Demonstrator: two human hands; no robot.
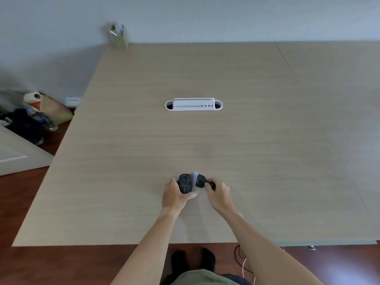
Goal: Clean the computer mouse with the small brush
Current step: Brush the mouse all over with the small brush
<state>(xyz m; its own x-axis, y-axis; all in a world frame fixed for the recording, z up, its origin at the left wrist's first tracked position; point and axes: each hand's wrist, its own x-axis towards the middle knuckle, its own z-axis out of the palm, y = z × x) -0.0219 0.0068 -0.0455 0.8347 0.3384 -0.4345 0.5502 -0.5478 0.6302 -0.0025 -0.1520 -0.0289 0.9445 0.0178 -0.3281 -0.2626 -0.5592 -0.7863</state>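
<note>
- Near the front edge of the tabletop (pixel 144 140), the left hand (pixel 174 195) grips the mouse (pixel 185 183). Its fingers curl round the far side and its thumb lies along the near side.
- The mouse is black with many pale specks on it. It looks tipped up a bit in the hand, but I cannot tell if it touches the tabletop.
- The right hand (pixel 219 194) is closed on the dark handle of the brush (pixel 199 179), pinching it with the fingertips.
- The pale, soft head of the brush sits against the far right side of the mouse.
- The step now looks like sweeping the specks off.
- To do it well, I think the left hand should keep the mouse steady while the brush makes short, light strokes away from the body.
- Turning the mouse a little at a time would let the brush reach every side, and the gaps by the buttons too.
- Pushing hard could bend the bristles or rub dirt into the cracks.
- No brand or words can be read on the mouse or the brush; they are too small and blurry.
- A white box (pixel 193 104) sits in a slot farther back, with three small red dots but no writing I can read.
</note>
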